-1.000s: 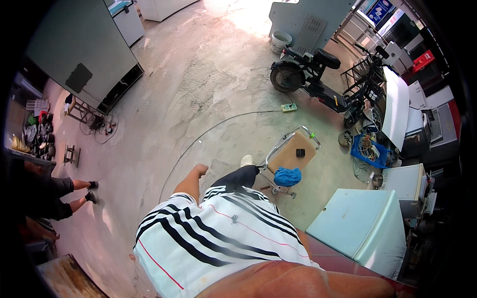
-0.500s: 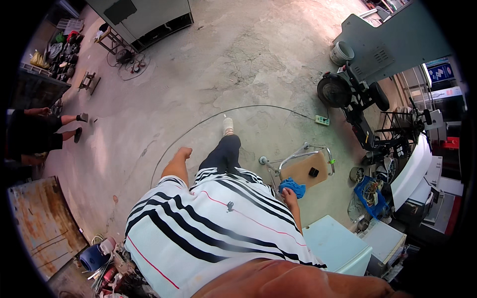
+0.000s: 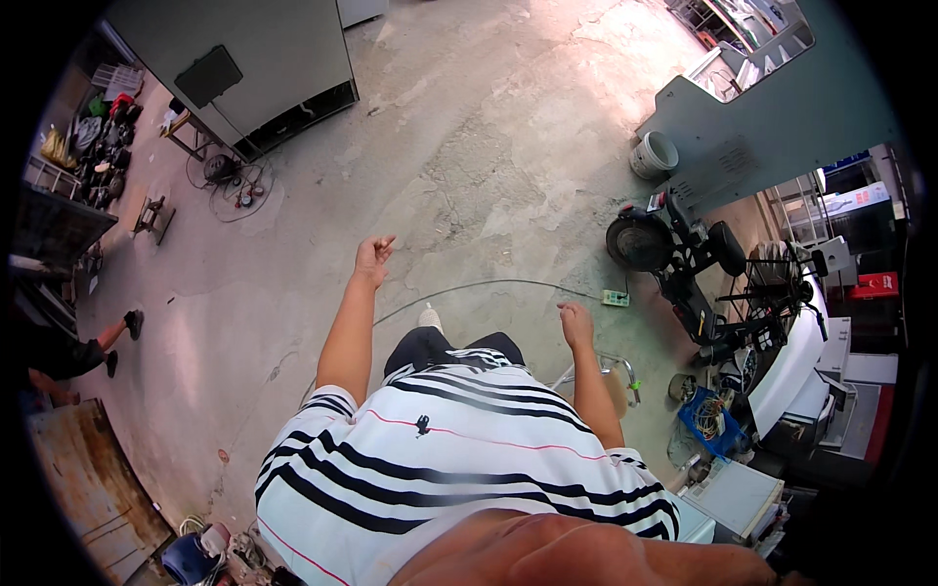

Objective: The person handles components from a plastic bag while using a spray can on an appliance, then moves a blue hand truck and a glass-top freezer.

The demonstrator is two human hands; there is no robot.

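My left hand (image 3: 374,256) is held out over the concrete floor with fingers loosely spread and nothing in it. Lower and to the right, my right hand (image 3: 575,319) hangs in the air, fingers slightly bent, holding nothing that I can see. Behind my right forearm is a chrome-framed stool or chair (image 3: 614,385) with a tan seat, mostly hidden. A long dark cable (image 3: 489,282) curves across the floor to a power strip (image 3: 615,298), just right of my right hand. One white-shod foot (image 3: 428,317) shows beyond my striped shirt.
A black scooter (image 3: 684,283), white bucket (image 3: 653,154) and grey panel (image 3: 752,117) stand right, with appliances and a blue crate (image 3: 710,425). A large cabinet (image 3: 264,68) with coiled cords is upper left; another person (image 3: 68,347) and a rusty sheet (image 3: 78,469) are left.
My right hand has left the blue cloth on the chair and risen forward. My left hand has reached farther ahead. The view has shifted; the other person's legs sit lower at left.
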